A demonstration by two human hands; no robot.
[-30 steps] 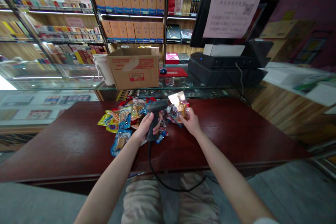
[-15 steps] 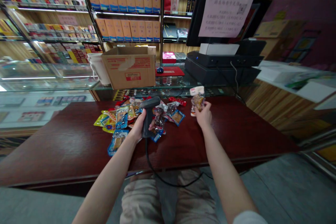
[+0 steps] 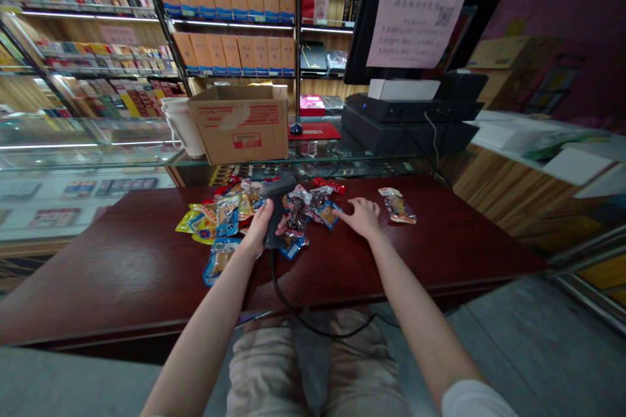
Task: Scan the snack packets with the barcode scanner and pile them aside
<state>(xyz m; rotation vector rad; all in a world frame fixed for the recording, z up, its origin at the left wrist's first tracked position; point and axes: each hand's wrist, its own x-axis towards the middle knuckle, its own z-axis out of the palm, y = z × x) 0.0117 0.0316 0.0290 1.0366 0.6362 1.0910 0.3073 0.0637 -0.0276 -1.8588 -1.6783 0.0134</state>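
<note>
My left hand (image 3: 259, 228) is wrapped round the handle of a black barcode scanner (image 3: 277, 190), held over a pile of packaged snacks. A cable runs down from its grip toward my lap. The pile has yellow packets (image 3: 198, 221), blue-edged packets (image 3: 221, 259) and clear wrapped dark snacks (image 3: 297, 214). My right hand (image 3: 362, 216) is open, fingers apart, just right of the pile. Its thumb is close to a blue-edged packet (image 3: 328, 214); whether they touch, I cannot tell. A clear snack packet (image 3: 398, 206) with a white top lies alone to the right of that hand.
The dark red wooden table (image 3: 132, 267) spans the front. Behind it stand a cardboard box (image 3: 239, 127), a white cup (image 3: 184, 127), a computer mouse (image 3: 296, 129) on a red mat and a black cash register (image 3: 405, 127) with a paper sign (image 3: 415, 26). Shelves line the back.
My right hand has let go of the clear snack packet, which now lies on the table at the right. That hand has moved left toward the pile. The scanner has barely moved.
</note>
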